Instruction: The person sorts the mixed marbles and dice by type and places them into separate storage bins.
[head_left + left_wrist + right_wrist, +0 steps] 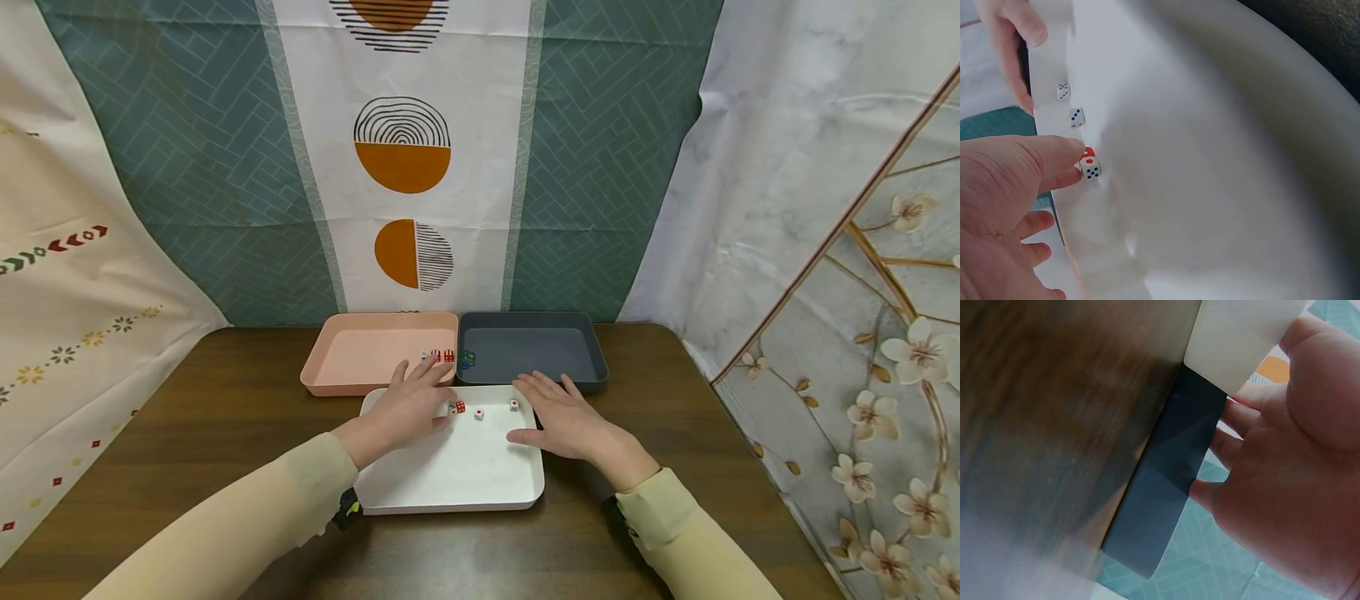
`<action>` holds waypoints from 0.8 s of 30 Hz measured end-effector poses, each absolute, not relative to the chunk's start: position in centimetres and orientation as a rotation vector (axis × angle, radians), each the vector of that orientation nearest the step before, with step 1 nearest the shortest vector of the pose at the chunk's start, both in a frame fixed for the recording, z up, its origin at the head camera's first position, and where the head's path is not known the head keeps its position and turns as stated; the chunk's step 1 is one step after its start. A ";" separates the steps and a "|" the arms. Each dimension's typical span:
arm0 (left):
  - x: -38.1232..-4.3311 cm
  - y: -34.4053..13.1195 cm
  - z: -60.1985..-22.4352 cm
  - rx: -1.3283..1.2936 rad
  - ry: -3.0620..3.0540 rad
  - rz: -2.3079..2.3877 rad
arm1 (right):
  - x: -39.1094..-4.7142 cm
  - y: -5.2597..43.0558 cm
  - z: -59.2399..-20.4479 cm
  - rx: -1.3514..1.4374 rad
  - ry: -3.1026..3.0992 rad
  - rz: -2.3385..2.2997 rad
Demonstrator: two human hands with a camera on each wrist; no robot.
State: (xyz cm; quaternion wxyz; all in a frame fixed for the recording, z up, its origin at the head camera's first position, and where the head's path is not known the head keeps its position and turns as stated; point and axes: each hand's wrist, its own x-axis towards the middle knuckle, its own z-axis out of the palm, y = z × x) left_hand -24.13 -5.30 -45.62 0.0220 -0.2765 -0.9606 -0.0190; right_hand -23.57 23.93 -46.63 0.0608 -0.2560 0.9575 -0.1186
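Observation:
My left hand [405,412] reaches over the left side of the white tray [450,475], fingers spread. Its thumb and a fingertip are right beside a red die [461,407] and a white die [1090,168], which sit close together. Two more white dice lie in the tray: one in the middle [478,414], another toward the back right [513,405]. My right hand [566,421] hovers at the tray's right rim with fingers extended and thumb apart, holding nothing. In the right wrist view its fingers overlap the edge of the dark tray [1154,481].
Behind the white tray stand a pink tray [352,350] on the left and the dark tray on the right. The pink tray holds a white die [423,354] and red dice [448,355]; small blue-green pieces [468,359] lie in the dark one. All stand on a brown wooden table [225,400].

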 end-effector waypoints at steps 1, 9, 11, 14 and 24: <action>-24.1 -5.3 -45.7 -0.858 -2.975 -0.058 | -23.6 23.9 -46.6 -0.774 2.896 -0.362; -24.1 -5.2 -45.7 -0.859 -2.972 -0.085 | -23.5 24.0 -46.7 -0.778 2.894 -0.372; -24.0 -5.2 -45.7 -0.862 -2.970 -0.100 | -23.5 24.0 -46.7 -0.783 2.895 -0.379; -24.0 -5.2 -45.7 -0.862 -2.974 -0.111 | -23.5 24.0 -46.7 -0.782 2.892 -0.383; -24.0 -5.5 -46.2 -0.887 -2.950 -0.160 | -23.6 24.0 -46.6 -0.767 2.883 -0.378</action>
